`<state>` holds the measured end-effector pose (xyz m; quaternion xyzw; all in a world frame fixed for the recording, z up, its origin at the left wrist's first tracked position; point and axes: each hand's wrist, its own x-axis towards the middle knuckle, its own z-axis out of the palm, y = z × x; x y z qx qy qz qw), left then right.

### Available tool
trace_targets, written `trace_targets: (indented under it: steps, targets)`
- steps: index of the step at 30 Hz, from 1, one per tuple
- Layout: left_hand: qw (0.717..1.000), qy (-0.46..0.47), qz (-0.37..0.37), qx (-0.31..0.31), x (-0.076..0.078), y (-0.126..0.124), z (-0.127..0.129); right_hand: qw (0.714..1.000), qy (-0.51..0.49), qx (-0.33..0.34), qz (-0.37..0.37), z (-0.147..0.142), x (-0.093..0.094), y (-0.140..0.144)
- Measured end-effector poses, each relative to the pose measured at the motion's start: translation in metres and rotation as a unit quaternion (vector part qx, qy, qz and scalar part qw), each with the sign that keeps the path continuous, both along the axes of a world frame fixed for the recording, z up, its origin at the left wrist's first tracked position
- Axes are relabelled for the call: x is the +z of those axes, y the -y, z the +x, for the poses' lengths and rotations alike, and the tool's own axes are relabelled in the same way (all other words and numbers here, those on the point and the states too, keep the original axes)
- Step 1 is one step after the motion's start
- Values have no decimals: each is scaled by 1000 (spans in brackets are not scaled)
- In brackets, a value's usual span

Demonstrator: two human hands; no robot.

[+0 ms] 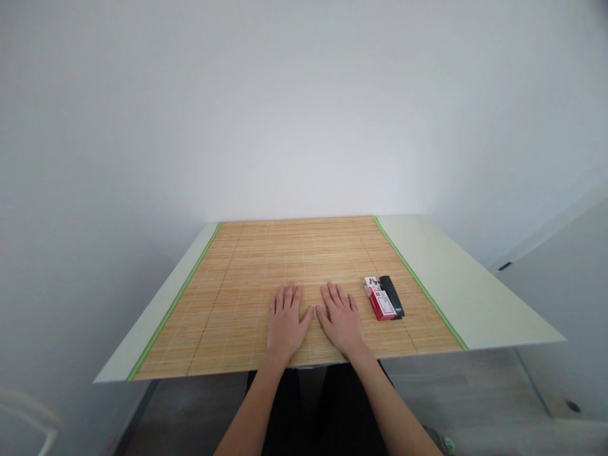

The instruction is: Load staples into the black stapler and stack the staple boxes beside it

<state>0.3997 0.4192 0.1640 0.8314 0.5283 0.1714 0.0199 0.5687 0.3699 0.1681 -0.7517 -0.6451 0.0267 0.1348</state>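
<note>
We are resting our left hand (287, 324) and right hand (342, 322) flat, fingers spread, on a tan bamboo mat (247, 278), while a red-and-white rectangular box (380, 301) and a long black object (391, 295) are lying rightward.

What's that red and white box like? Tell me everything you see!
The box is red and white, with a dark picture at its far end and a white label nearer. It looks like cardboard. It lies on the bamboo mat, right of and apart from the right hand, seemingly touching a black object. Its print is unreadable.
</note>
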Motion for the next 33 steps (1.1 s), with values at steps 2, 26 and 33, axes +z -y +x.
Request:
trace_targets:
  steps: [2,26,33]
  targets:
    - [1000,0,-3,3,0,0,0,1000,1,1,1,0,0,0]
    - [1000,-3,-2,4,0,0,1,1000,-3,7,0,1,0,0]
    - [995,87,-44,4,5,-2,2,997,-80,14,16,1,1,-2]
